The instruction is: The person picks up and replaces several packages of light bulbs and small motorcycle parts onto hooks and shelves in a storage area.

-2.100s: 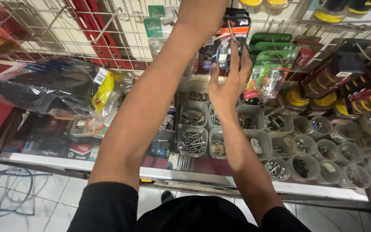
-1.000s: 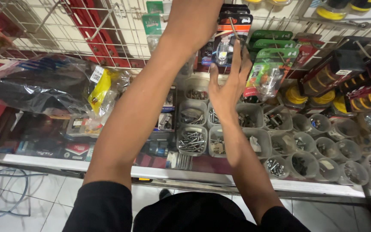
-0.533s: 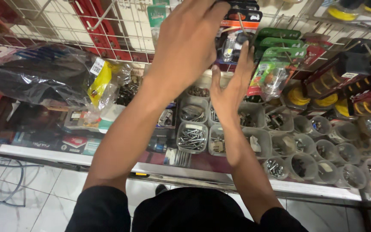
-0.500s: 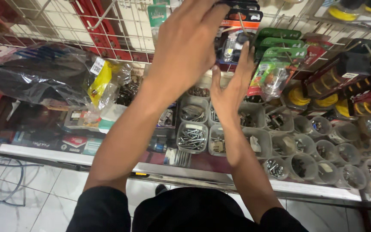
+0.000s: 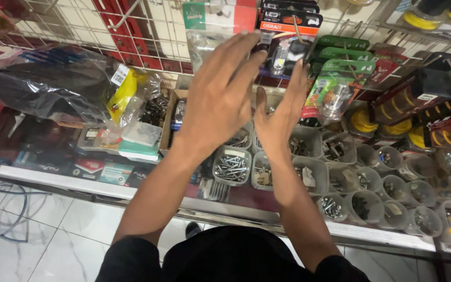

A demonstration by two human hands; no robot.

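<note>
Nearest: tubs of screws [image 5: 232, 167] on the counter [image 5: 53, 175], below both forearms. Left hand [image 5: 220, 99] spread flat, fingers wide, palm away, gripping nothing; fingertips reach just short of the hanging bulb blister pack [image 5: 283, 36]. Right hand [image 5: 280, 117] also flat and unclenched, fingers up, tips at the pack's lower edge, maybe touching, cannot tell for sure. Pack hangs above and ahead of both hands on the wire grid [image 5: 152, 31], long axis vertical; right hand nearer. Green packs [image 5: 335, 78] just right of it, black bagged item [image 5: 43, 83] far left
</note>
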